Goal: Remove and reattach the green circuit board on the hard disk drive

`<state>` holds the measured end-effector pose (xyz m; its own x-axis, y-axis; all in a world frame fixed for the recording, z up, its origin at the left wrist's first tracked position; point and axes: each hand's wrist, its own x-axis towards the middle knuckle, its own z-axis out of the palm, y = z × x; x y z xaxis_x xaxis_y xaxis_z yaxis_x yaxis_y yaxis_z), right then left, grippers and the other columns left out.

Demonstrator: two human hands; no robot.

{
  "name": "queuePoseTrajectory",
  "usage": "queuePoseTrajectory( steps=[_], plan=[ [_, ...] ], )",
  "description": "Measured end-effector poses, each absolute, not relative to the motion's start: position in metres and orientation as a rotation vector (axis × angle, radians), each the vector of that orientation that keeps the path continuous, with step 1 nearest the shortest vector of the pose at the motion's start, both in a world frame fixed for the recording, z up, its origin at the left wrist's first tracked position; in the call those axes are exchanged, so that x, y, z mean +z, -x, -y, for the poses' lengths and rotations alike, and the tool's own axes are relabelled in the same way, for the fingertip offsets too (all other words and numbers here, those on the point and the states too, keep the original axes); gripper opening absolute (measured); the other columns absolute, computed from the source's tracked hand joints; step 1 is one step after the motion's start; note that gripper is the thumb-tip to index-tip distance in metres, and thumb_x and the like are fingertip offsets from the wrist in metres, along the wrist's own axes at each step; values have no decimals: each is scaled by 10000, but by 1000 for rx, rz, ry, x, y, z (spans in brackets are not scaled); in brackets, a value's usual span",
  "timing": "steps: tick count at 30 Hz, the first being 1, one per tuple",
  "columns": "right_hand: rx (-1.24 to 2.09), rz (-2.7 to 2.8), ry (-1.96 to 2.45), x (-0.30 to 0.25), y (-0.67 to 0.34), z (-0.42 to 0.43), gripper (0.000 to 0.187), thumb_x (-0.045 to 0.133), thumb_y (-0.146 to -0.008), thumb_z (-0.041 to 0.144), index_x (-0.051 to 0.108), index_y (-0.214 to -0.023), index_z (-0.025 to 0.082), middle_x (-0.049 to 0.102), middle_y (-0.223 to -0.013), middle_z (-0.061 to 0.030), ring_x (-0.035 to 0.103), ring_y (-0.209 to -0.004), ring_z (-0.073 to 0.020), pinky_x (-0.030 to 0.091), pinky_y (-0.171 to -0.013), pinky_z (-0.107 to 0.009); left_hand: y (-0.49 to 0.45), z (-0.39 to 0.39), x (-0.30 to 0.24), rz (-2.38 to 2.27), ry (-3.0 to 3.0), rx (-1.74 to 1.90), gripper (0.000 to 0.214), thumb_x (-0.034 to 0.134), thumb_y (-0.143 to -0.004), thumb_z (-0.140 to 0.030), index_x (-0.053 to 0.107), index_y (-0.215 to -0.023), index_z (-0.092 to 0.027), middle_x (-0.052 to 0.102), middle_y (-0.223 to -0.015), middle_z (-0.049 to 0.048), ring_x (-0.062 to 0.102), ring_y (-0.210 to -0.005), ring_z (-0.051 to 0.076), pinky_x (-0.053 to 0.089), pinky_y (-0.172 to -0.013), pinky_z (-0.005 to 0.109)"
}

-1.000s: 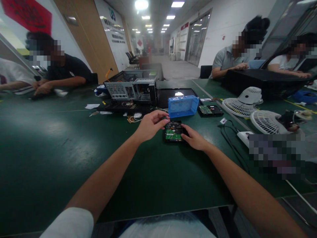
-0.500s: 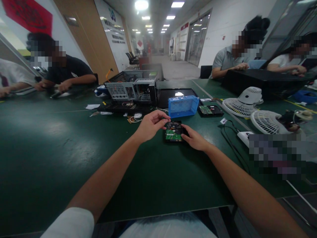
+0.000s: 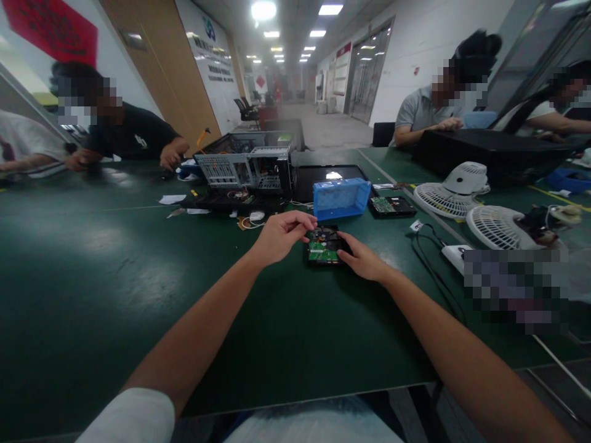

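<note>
A black hard drive [image 3: 324, 245] with a green circuit board facing up lies on the green table [image 3: 115, 271]. My left hand [image 3: 281, 235] hovers at its upper left corner, fingers curled into a pinch; whatever they hold is too small to make out. My right hand [image 3: 364, 257] rests against the drive's right edge with the fingers pressed on it. A blue plastic box [image 3: 340, 198] stands just behind the drive.
An open computer case [image 3: 247, 165] and a black panel [image 3: 323, 178] sit farther back, a second drive [image 3: 392, 205] to the right. Two white fans [image 3: 455, 191] and black cables [image 3: 427, 243] lie on the right. Other people work at the table's far sides.
My left fingers have closed a little tighter over the drive's corner. My right hand stays put. The person at the far left has moved an arm towards the computer case.
</note>
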<state>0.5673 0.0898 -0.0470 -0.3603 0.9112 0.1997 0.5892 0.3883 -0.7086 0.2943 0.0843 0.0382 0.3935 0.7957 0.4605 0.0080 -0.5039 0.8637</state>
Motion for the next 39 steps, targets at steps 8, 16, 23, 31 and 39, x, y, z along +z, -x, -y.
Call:
queuePoseTrajectory(
  steps=[8,16,23,31,39],
  plan=[
    [728,2077,1273,-46,-567,-90,616,559,-975,345,402,-1559,225,506,-1546,-125,480,-1426,-299,343,-1214,-524,-293,-83,40,-692,-1833,1176,145,661,-919,-307,673,-870,-170,695,-1172,102,687,-1111,239,654,-731,311],
    [726,2085,1262,-49,-567,-92,611,551,-972,328,408,-1549,189,503,-1542,-149,484,-1421,-306,344,-1212,-522,-296,-82,40,-783,-1907,1164,270,615,-959,-303,698,-1190,-192,712,-1171,102,698,-1047,222,653,-761,327],
    [694,2088,1240,-53,-569,-94,602,556,-972,324,411,-1545,209,513,-1534,-141,494,-1412,-306,365,-1198,-530,-300,-80,40,-666,-1688,1167,337,684,-918,-267,568,-1222,-180,709,-1165,125,678,-1128,253,637,-732,297],
    [692,2097,1233,-51,-569,-93,602,560,-977,327,407,-1549,215,523,-1526,-137,504,-1403,-304,377,-1191,-528,-304,-78,36,-535,-1353,1095,251,741,-885,-272,640,-1090,-168,700,-1207,122,646,-1186,267,621,-822,341],
    [682,2100,1230,-51,-568,-93,593,560,-976,319,413,-1540,208,534,-1514,-139,512,-1397,-297,380,-1192,-517,-310,-73,39,-519,-1189,1054,209,761,-857,-234,713,-1048,-162,670,-1131,86,644,-1078,217,598,-883,370]
  ],
)
